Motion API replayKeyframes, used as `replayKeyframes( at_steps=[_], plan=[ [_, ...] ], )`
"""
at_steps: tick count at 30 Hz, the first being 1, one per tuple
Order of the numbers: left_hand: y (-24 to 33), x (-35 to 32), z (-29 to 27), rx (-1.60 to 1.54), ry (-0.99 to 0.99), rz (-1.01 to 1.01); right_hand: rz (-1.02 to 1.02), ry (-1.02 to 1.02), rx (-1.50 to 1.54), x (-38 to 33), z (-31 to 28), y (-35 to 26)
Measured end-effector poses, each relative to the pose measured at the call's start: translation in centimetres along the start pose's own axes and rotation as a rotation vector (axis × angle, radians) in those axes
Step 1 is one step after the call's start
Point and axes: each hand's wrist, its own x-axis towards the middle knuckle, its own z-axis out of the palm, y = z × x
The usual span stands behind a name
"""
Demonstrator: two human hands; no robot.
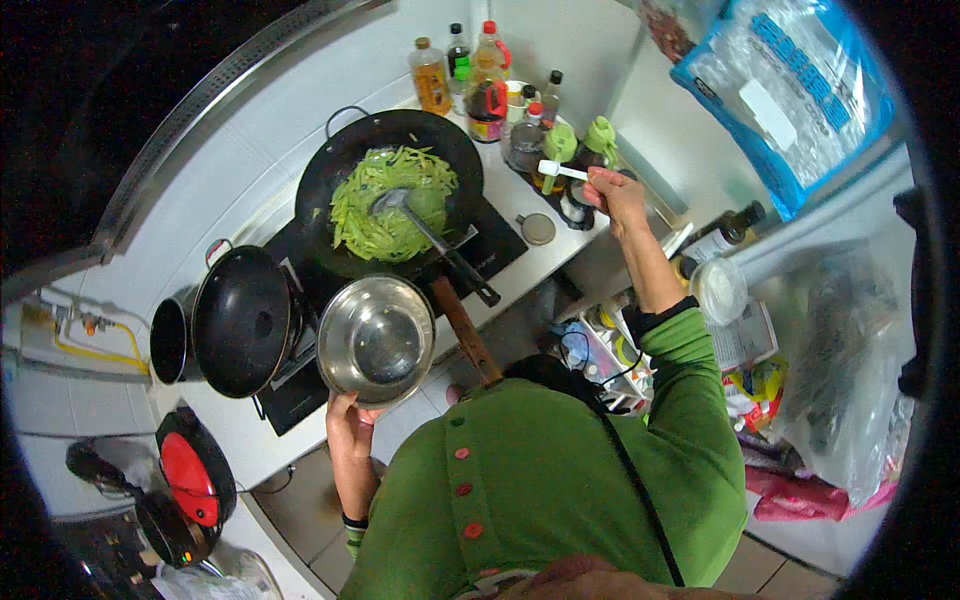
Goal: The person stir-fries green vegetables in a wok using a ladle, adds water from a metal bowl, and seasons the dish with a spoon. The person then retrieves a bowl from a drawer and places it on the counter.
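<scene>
My left hand [352,425] grips the near rim of a shiny steel bowl [352,340], tilted so that its inside faces up; no food shows in it. In my right hand [617,195], fingers pinched, is the handle of a small white measuring spoon [556,171], held over the seasoning jars at the counter's right. Beyond the bowl a black wok [322,180] stands on the stove with green vegetable strips [355,210] inside. A spatula [425,228] lies in it, its dark handle leaning over the near rim. The wok's wooden handle [466,332] points toward me.
Oil and sauce bottles [488,62] crowd the back corner. A round lid [537,229] lies on the counter below the jars. At the left sit an empty black pan [240,320] and a dark pot [172,338]. A red-and-black electric pan [192,478] stands lower left. A plastic bag [835,370] hangs at right.
</scene>
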Motion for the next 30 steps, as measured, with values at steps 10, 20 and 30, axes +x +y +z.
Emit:
replayKeyframes(
  at_steps=[10,20,30],
  plan=[
    [-0.1,-2.8,-1.2,0.017,0.201,0.086,0.025,-0.360,0.051,3.3,14.5,0.1],
    [-0.2,-5.3,-2.2,-0.045,0.396,0.110,0.174,-0.423,0.256,5.6,23.6,3.1],
    [0.3,-3.5,-1.4,-0.020,0.307,0.129,0.033,-0.442,0.116,6.0,20.7,2.4]
  ],
)
